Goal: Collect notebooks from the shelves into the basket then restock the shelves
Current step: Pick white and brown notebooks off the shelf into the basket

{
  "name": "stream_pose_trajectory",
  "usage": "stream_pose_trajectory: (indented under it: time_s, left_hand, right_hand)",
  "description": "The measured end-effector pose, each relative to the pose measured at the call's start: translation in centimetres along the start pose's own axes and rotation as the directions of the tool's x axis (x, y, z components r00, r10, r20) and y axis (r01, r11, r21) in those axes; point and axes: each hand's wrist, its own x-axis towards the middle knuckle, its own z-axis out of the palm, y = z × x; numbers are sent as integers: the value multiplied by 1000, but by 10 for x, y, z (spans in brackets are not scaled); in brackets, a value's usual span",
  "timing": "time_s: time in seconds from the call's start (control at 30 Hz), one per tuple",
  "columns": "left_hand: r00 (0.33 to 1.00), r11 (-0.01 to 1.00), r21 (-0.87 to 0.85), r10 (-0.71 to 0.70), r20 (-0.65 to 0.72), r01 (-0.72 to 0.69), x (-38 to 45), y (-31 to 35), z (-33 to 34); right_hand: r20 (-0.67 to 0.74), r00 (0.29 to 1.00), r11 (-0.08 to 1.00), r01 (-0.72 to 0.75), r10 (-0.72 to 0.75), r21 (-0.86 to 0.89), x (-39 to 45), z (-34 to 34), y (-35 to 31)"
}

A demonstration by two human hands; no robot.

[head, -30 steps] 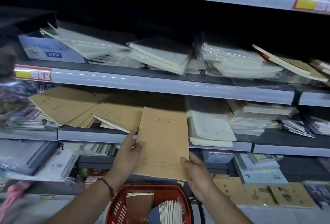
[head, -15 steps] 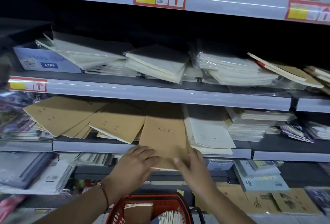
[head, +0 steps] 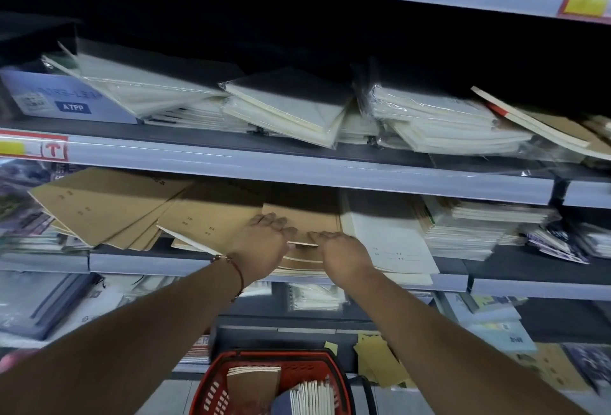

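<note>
— Where a second ago it was held clear of the shelf, where is the brown notebook point(head: 302, 219) now?
— Lying atop the middle-shelf stack point(head: 297, 264). Left hand point(head: 261, 246) and right hand point(head: 344, 254) press its front edge, fingers fairly straight.
— The basket point(head: 274, 385)?
— Below, holding notebooks.

Your middle shelf point(head: 211, 264) carries fanned brown notebooks point(head: 109, 206); white notebook stacks point(head: 390, 242) lie beside them.
</note>
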Motion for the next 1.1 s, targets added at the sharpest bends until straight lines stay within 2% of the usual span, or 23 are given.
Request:
stream_pose_trajectory:
  time_s: [0.13,0.33,0.47,0.57,0.67,0.73,0.8,0.83,0.97,1.1]
  left_hand:
    - [994,998,17,-59,88,57,15,6,9]
    - [982,993,-42,-103,156,111,18,11,23]
    - [983,991,-58,-109,146,119,8,13,29]
    - [992,983,-144,-107,65,115,-9,12,36]
    - [987,976,-215,-57,-152,24,-42,4,45]
    - [979,968,-250,-53,-198,2,-73,-1,53]
    - [989,960,-274,-87,-122,50,-105,-3,64]
    - [991,956,-278,-117,-61,95,-121,-5,73]
    - [947,905,-308,-232,221,293,-172,-13,120]
    - [882,870,-303,-255,397,388,-208,-17,164]
  right_hand:
    - [106,991,996,-83,84,-18,13,7,4]
    - [106,989,994,-102,106,-45,18,19,5]
    - [81,993,996,-77,81,-55,15,29,5]
    - [41,998,998,-46,47,-30,11,35,5]
    - [-92,996,992,21,-10,121,0,44,6]
    - [-179,981,974,104,-68,203,-17,51,3]
    - [-203,972,956,164,-116,242,-39,62,-7]
    - [-168,976,952,180,-141,246,-50,70,-14]
    - [79,974,945,186,-214,269,-84,116,-39]
    - [285,944,960,91,-168,266,-98,173,-59]
